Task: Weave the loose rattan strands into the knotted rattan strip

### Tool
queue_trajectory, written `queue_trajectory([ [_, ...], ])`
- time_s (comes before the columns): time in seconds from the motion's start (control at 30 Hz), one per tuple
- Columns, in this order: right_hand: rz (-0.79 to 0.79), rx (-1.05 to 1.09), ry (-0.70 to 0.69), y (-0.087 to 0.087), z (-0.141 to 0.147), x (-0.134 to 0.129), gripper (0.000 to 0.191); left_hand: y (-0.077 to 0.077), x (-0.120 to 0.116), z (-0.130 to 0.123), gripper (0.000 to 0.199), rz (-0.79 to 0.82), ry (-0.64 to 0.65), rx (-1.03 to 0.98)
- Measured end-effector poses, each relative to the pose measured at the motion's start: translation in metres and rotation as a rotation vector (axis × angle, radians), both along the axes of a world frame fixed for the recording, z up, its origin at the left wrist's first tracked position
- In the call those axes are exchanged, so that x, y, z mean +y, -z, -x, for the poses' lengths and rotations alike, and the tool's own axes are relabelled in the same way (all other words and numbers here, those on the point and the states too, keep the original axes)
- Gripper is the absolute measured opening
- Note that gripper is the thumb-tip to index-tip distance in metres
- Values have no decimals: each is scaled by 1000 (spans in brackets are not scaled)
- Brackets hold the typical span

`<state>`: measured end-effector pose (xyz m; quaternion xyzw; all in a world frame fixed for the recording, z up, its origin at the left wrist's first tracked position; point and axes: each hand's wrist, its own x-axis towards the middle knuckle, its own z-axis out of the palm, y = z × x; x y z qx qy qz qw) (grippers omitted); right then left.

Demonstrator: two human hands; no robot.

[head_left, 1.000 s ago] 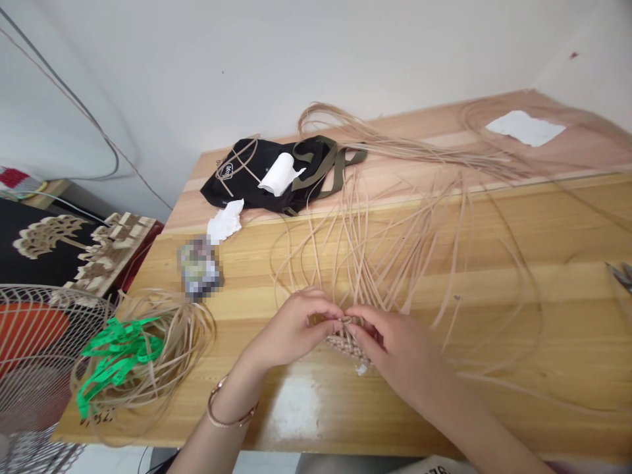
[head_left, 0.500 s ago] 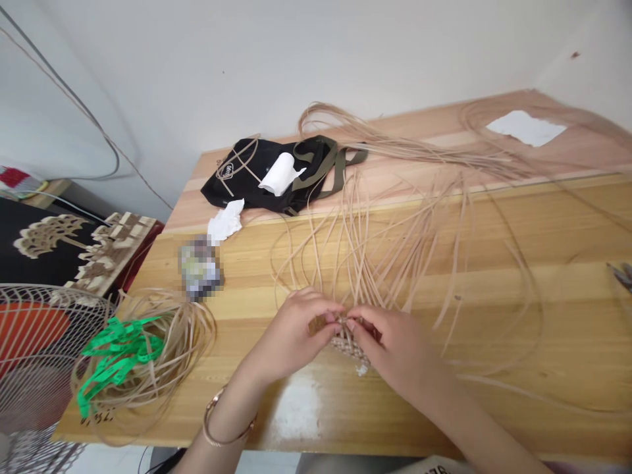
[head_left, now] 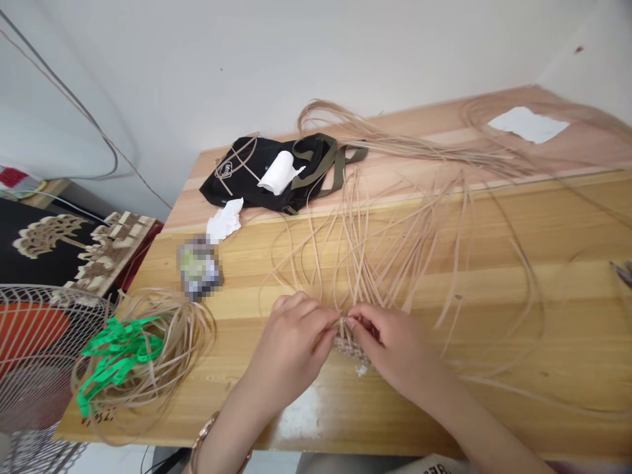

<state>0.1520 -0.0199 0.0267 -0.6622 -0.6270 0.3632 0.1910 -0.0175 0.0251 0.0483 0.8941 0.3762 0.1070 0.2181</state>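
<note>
A small woven piece of tan rattan strips (head_left: 349, 343) lies near the front of the table, partly hidden by my hands. Long loose strips (head_left: 363, 257) fan out from it toward the back and right. My left hand (head_left: 299, 339) pinches at the top left edge of the weave, its fingertips closed around a strip. On the other side my right hand (head_left: 395, 342) grips the woven piece between thumb and forefinger, with the other fingers curled. The fingertips of both hands are close together. A small white scrap (head_left: 362, 370) sits at the weave's lower edge.
A black bag (head_left: 247, 168) with a paper roll (head_left: 279, 172) lies at the back. Coiled strips (head_left: 182, 342) with green ties (head_left: 121, 352) rest at the left. A fan (head_left: 39, 355) stands beyond the left edge. At the far right are a tool's tips (head_left: 619, 271).
My left hand has rolled over and its fingers have drawn in at the weave's edge, its wrist shifting slightly left. The right hand stays almost in place.
</note>
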Motion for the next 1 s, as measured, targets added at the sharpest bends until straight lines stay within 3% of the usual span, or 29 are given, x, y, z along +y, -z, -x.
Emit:
queue_trajectory([
  [0.37,15,19,19,4,-1,2,17,4,-4,11,11,103,-122,-77],
  [1.0,32,29,16,2,-2,0,18,10,-14,20,20,58,-50,-212],
])
